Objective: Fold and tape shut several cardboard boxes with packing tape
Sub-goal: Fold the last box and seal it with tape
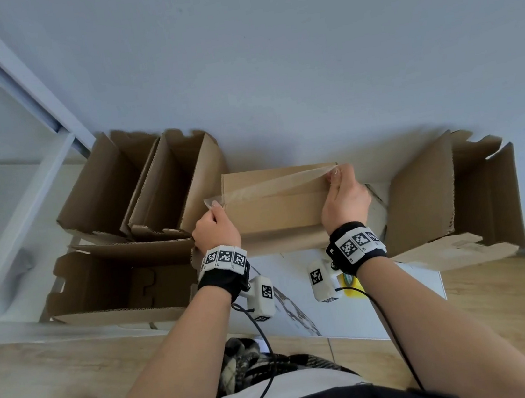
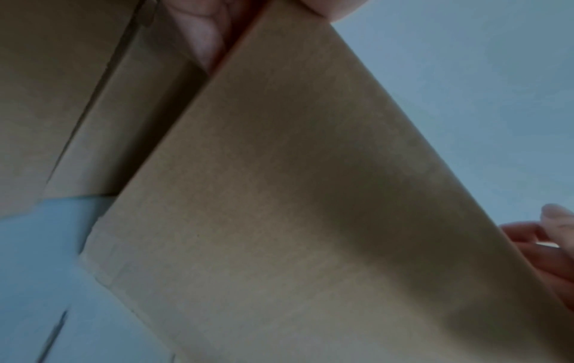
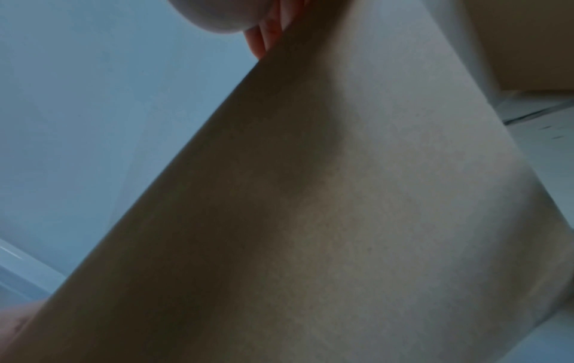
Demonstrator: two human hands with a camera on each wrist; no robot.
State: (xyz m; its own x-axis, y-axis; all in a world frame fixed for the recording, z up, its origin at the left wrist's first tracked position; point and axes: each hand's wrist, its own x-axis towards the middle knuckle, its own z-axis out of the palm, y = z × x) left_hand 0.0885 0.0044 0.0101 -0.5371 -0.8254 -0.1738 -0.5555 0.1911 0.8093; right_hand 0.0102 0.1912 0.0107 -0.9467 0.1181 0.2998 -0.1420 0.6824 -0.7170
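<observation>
A closed cardboard box (image 1: 276, 210) stands in front of me against the wall, its top flaps folded flat. A clear strip of packing tape (image 1: 269, 184) stretches over its top. My left hand (image 1: 216, 228) pinches the tape's left end at the box's left edge. My right hand (image 1: 344, 194) pinches the right end at the box's far right corner. Both wrist views are filled by the box's brown side (image 2: 295, 221) (image 3: 341, 221), with the left hand (image 2: 201, 32) and right hand (image 3: 267, 34) only partly seen at the top.
Two open boxes (image 1: 139, 188) stand at the back left, and another open box (image 1: 115, 285) lies in front of them. A larger open box (image 1: 455, 200) stands at the right. A white sheet (image 1: 300, 294) covers the wooden floor (image 1: 501, 301) under my wrists.
</observation>
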